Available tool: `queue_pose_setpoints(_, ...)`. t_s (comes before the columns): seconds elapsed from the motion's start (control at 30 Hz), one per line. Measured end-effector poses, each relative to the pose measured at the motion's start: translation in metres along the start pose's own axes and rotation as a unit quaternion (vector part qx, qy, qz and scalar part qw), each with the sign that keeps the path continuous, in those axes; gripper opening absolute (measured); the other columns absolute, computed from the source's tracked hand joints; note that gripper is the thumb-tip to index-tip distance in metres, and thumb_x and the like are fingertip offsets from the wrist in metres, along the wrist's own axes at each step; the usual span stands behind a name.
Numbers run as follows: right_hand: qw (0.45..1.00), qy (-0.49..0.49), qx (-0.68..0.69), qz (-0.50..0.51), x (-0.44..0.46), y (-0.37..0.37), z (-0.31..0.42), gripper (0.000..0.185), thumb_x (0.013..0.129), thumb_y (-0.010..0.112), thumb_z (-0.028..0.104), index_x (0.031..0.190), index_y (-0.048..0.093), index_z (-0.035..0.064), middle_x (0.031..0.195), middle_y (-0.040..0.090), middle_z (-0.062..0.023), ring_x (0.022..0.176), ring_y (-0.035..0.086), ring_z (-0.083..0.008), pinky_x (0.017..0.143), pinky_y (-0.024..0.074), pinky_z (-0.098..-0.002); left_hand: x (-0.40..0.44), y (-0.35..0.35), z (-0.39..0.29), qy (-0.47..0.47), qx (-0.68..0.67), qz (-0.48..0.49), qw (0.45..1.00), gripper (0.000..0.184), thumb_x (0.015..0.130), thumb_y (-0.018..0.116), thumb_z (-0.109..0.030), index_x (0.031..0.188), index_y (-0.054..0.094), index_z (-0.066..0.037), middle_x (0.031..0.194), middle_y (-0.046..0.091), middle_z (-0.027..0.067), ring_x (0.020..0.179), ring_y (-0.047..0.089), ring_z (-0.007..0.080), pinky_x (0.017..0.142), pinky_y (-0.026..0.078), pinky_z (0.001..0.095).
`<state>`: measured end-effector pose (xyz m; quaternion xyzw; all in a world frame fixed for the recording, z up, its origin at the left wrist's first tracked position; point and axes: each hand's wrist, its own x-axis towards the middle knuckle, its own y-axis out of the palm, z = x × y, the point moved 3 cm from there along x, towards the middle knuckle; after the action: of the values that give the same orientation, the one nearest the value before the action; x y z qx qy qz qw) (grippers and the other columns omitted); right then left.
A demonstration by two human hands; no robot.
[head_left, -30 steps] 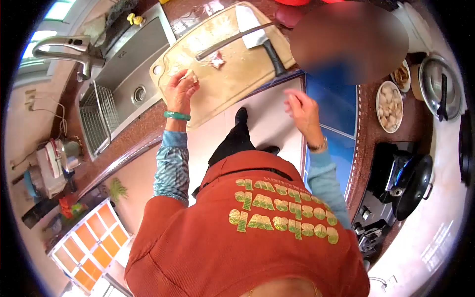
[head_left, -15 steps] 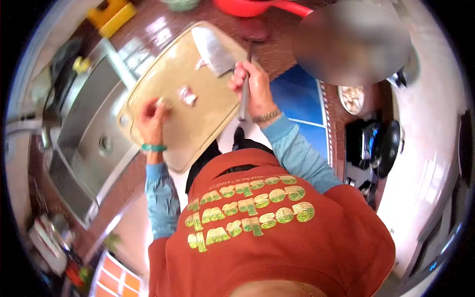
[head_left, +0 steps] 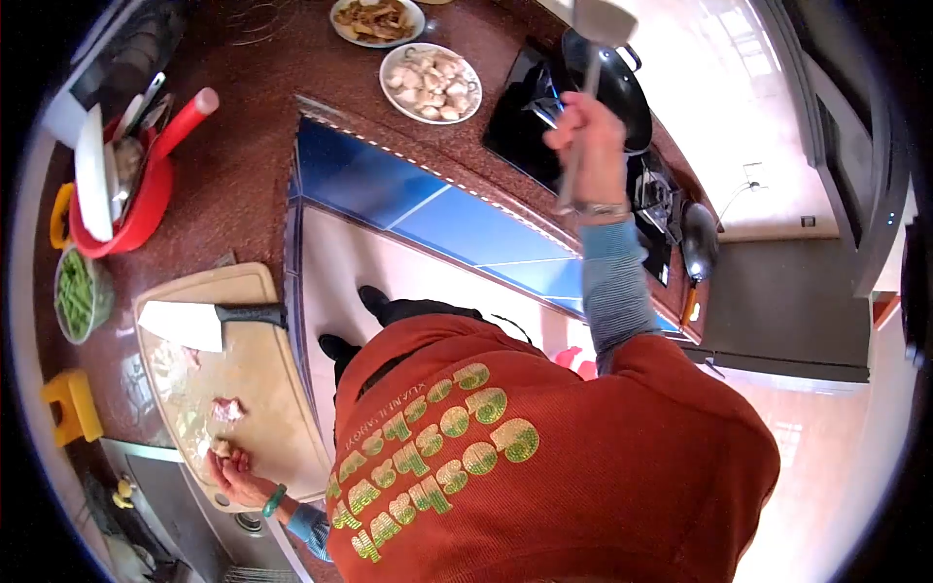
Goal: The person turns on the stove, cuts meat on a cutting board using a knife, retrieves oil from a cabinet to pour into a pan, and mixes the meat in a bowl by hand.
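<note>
My right hand [head_left: 591, 146] is closed round the long handle of a metal spatula [head_left: 604, 21], its blade raised in front of the black wok [head_left: 622, 97]. At the lower left, my left hand [head_left: 238, 478] pinches a small pale food piece [head_left: 222, 448] over the cutting board [head_left: 277, 389]. A pinkish piece of meat [head_left: 228, 409] lies on the board near that hand. The cleaver [head_left: 185, 325] rests flat across the board's far end, its black handle pointing right.
A plate of pale food pieces [head_left: 431, 84] and a plate of brown food [head_left: 377, 19] stand on the counter. At the left are a red basket [head_left: 146, 209] with utensils, a bowl of green vegetables [head_left: 74, 291] and the sink [head_left: 175, 496].
The view has swung right toward the stove. My right hand, empty at first, has taken hold of the spatula from the board and raised it toward the wok. My left hand stays at the board.
</note>
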<state>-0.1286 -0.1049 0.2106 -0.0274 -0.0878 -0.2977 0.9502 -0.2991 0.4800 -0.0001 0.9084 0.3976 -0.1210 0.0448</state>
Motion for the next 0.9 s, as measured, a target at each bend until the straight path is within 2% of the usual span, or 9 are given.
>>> queue_pose_setpoints(0.03, 0.988, 0.138, 0.005, -0.071, 0.015, -0.022, 0.01, 0.019, 0.088, 0.043, 0.014, 0.087, 0.049, -0.0037, 0.06, 0.039, 0.0024, 0.049, 0.038, -0.0076, 0.044, 0.0335, -0.0225, 0.0, 0.0, -0.001, -0.007, 0.018, 0.007, 1.0, 0.037, 0.082, 0.051, -0.007, 0.119, 0.05, -0.002, 0.093, 0.059, 0.0079, 0.072, 0.052, 0.0121, 0.064, 0.044, 0.0219)
queue_pose_setpoints(0.1, 0.963, 0.236, 0.128, 0.029, 0.05, -0.102, -0.01, 0.021, 0.089, 0.045, 0.015, 0.093, 0.046, -0.0056, 0.062, 0.041, 0.0022, 0.051, 0.041, -0.0076, 0.047, 0.034, -0.0225, 0.009, -0.006, 0.005, 0.018, 0.032, 0.037, 0.999, 0.038, 0.082, 0.051, -0.007, 0.119, 0.05, -0.001, 0.096, 0.059, 0.0086, 0.075, 0.053, 0.0129, 0.066, 0.044, 0.0219)
queue_pose_setpoints(0.33, 0.847, 0.45, 0.282, -0.027, 0.088, -0.211, -0.068, 0.026, 0.087, 0.044, 0.01, 0.103, 0.042, -0.0106, 0.06, 0.042, 0.0019, 0.048, 0.038, -0.0085, 0.046, 0.032, -0.0232, 0.009, -0.011, 0.005, 0.015, 0.099, 0.064, 0.993, 0.037, 0.083, 0.058, -0.011, 0.117, 0.051, 0.0, 0.1, 0.058, 0.0096, 0.082, 0.055, 0.0146, 0.068, 0.045, 0.0238)
queue_pose_setpoints(0.5, 0.803, 0.474, 0.36, 0.026, 0.094, -0.23, -0.09, 0.037, 0.091, 0.044, 0.022, 0.108, 0.042, -0.0113, 0.058, 0.047, 0.0003, 0.05, 0.047, -0.0103, 0.049, 0.0407, -0.022, 0.005, -0.002, -0.002, 0.039, 0.08, 0.059, 0.994, 0.033, 0.083, 0.059, -0.011, 0.113, 0.053, 0.0, 0.092, 0.059, 0.0063, 0.078, 0.055, 0.0131, 0.066, 0.048, 0.0238)
queue_pose_setpoints(0.57, 0.959, 0.272, 0.082, 0.011, 0.097, -0.252, -0.101, 0.032, 0.089, 0.047, 0.021, 0.109, 0.047, -0.0045, 0.072, 0.057, -0.0061, 0.059, 0.054, -0.0143, 0.054, 0.0445, -0.0257, 0.004, -0.004, -0.001, 0.048, 0.141, 0.021, 0.989, 0.032, 0.081, 0.061, -0.009, 0.111, 0.055, 0.0, 0.089, 0.06, 0.0053, 0.075, 0.055, 0.0122, 0.066, 0.048, 0.0246)
queue_pose_setpoints(0.73, 0.946, 0.322, 0.031, 0.03, 0.103, -0.349, -0.197, 0.032, 0.085, 0.052, 0.026, 0.108, 0.052, 0.0041, 0.081, 0.061, -0.01, 0.069, 0.059, -0.0209, 0.066, 0.0476, -0.0334, -0.001, 0.002, -0.01, -0.006, 0.077, 0.04, 0.996, 0.034, 0.077, 0.061, -0.004, 0.111, 0.055, -0.001, 0.089, 0.059, 0.0066, 0.077, 0.059, 0.0143, 0.068, 0.05, 0.0252)
queue_pose_setpoints(0.77, 0.902, 0.403, 0.118, 0.099, 0.085, -0.349, -0.212, 0.033, 0.084, 0.053, 0.027, 0.108, 0.053, 0.0058, 0.083, 0.062, -0.0108, 0.071, 0.059, -0.0222, 0.068, 0.0482, -0.0349, -0.002, 0.0, -0.01, -0.008, 0.064, 0.036, 0.997, 0.035, 0.078, 0.061, -0.004, 0.112, 0.055, -0.002, 0.089, 0.059, 0.0068, 0.076, 0.059, 0.0143, 0.067, 0.05, 0.0249)
queue_pose_setpoints(0.8, 0.776, 0.554, 0.275, 0.128, 0.035, -0.308, -0.21, 0.035, 0.083, 0.055, 0.029, 0.109, 0.053, 0.0062, 0.08, 0.062, -0.0097, 0.068, 0.059, -0.0189, 0.065, 0.0484, -0.0336, -0.003, 0.0, -0.009, -0.01, 0.045, 0.041, 0.998, 0.035, 0.078, 0.061, -0.003, 0.112, 0.055, -0.002, 0.09, 0.059, 0.007, 0.075, 0.059, 0.0144, 0.066, 0.049, 0.0245)
queue_pose_setpoints(0.9, 0.708, 0.612, 0.253, 0.247, -0.059, -0.114, -0.19, 0.029, 0.085, 0.054, 0.022, 0.109, 0.051, 0.0061, 0.077, 0.058, -0.0048, 0.066, 0.055, -0.0128, 0.06, 0.046, -0.029, -0.006, 0.003, -0.012, -0.004, 0.024, 0.031, 0.999, 0.036, 0.077, 0.061, -0.001, 0.112, 0.055, -0.003, 0.085, 0.058, 0.0049, 0.073, 0.058, 0.0132, 0.062, 0.048, 0.0222)
